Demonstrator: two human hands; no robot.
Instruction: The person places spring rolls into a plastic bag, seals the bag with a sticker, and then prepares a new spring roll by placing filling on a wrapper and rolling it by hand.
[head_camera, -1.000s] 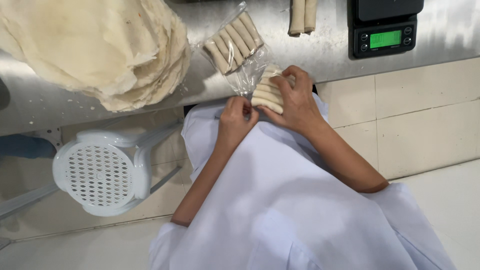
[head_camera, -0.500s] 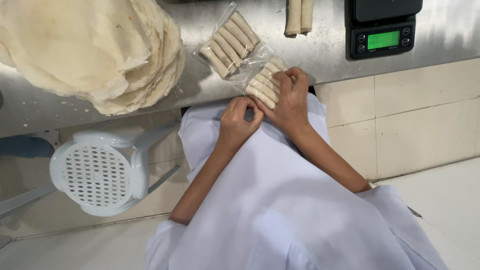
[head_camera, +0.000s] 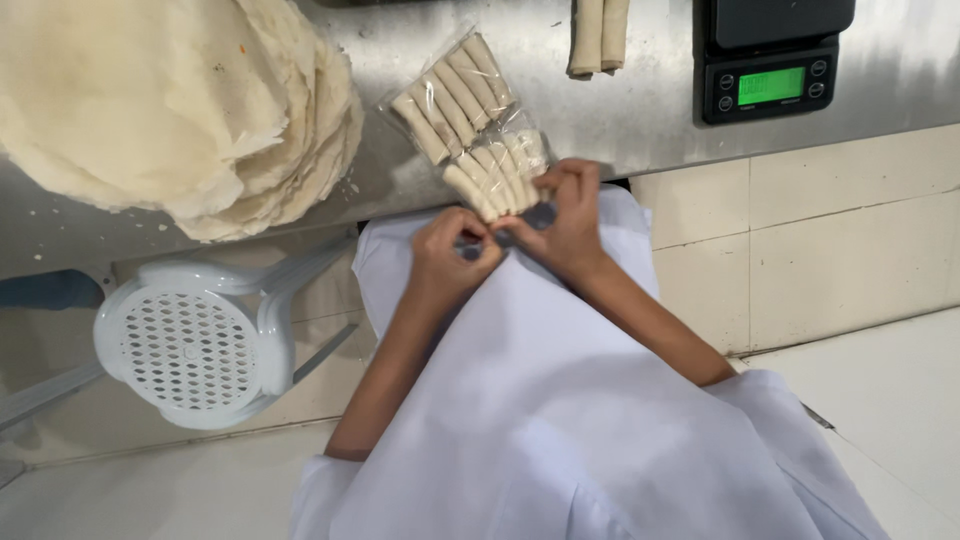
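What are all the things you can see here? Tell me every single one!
clear plastic bag of pale rolled pastry sticks: one, beige rolls in see-through wrap, on the steel counter by the hands
stack of thin round dough sheets: one pile, cream, on the counter's left part
two loose pastry rolls: two, tan, at the counter's top edge
black digital kitchen scale: one, black with a green lit screen, top right
steel counter: one, grey metal, across the top
white plastic stool: one, white with a holed seat, on the floor at left
tiled floor: pale cream tiles, right side
white coat: one, white, worn by the person
left hand: pinching the bag's near end
right hand: gripping the bag's near end
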